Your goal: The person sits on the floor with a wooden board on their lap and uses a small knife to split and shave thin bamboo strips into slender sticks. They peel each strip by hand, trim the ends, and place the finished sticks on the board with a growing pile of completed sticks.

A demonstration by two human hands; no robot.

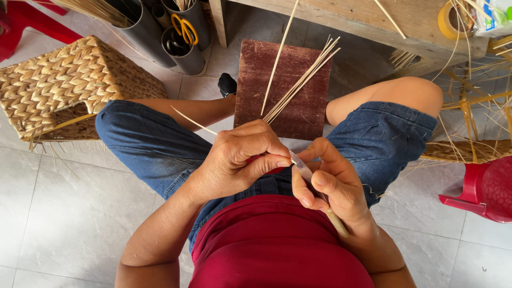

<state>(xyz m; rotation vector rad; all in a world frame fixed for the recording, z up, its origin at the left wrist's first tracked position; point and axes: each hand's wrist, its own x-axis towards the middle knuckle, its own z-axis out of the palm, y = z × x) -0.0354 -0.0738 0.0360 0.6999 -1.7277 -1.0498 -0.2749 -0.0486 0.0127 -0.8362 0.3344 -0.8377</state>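
Several thin, pale straw-coloured cane strips [298, 82] fan upward from the left hand [242, 154], which is closed around their lower ends just above the lap, thumb pressed across them. The right hand [330, 186] is closed on a small knife with a slim metal blade and pale wooden handle [314, 184]; the blade tip meets the strips right at the left thumb, and the handle runs back under the palm.

From the head view, the strips look very light, springy along their length and easy to snap or split if bent sharply; their smooth skin probably slides between fingers. The best hold seems to be low down, close to where the blade works, since the free ends sway loosely. The knife edge sits touching-close to the left thumb, so that is the point of risk.

Around the hands: a dark reddish-brown square wooden board [282, 88] lies on the grey tiled floor [64, 213] between the knees, directly under the fanned tips. A woven natural-fibre basket with a herringbone pattern [69, 82] stands to the left, beside grey plastic tubes holding yellow-handled scissors [184, 29]. A rough wooden bench [362, 21] crosses the top, with a roll of yellow tape [450, 18] on it. Loose cane scraps [480, 106] tangle at the right above a red plastic stool [488, 189]. Nothing blocks the hands themselves.
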